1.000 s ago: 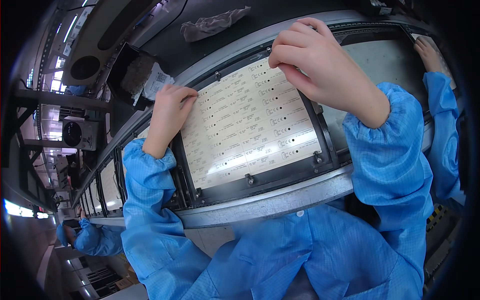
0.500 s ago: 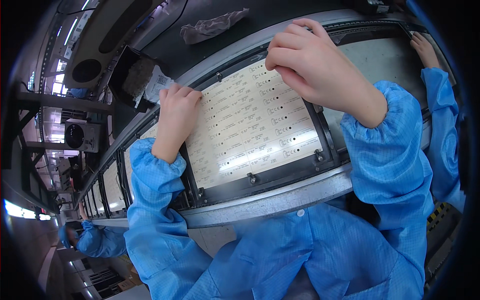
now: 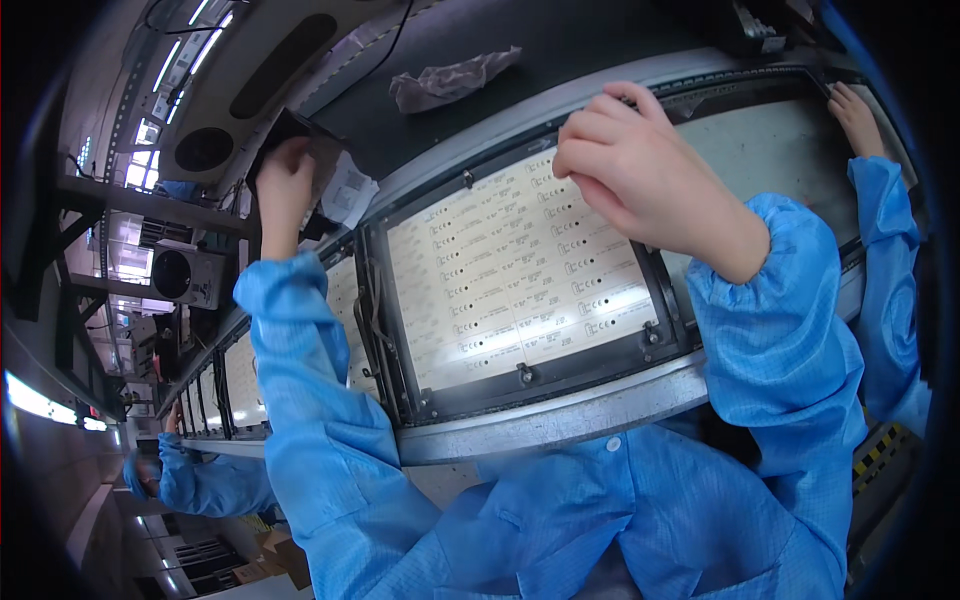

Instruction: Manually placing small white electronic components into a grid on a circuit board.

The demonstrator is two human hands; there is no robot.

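Note:
My left hand [image 3: 284,190] reaches into a dark bin [image 3: 268,150] at the far left of the frame, its fingers curled downward and the tips hard to see. My right hand [image 3: 640,170] hovers by the far right corner of a pale printed panel [image 3: 510,265]. Its thumb and fingers are drawn together, and anything inside them is hidden. Rows of dark printed marks and small black dots cover the panel. A black frame [image 3: 470,398] with small metal clamps surrounds it. A white labelled packet [image 3: 350,193] leans at the bin's right side.
A silver rail [image 3: 560,415] runs along the near edge. More framed panels [image 3: 240,375] line up leftward. Crumpled grey cloth [image 3: 455,80] lies on the dark surface behind. Another person's hand [image 3: 855,118] is at the far right; a person in blue [image 3: 215,480] is at the lower left.
My left hand has left the panel's left side and moved away to the left into the bin. My right hand stays near the panel's far right corner. The view has shifted slightly.

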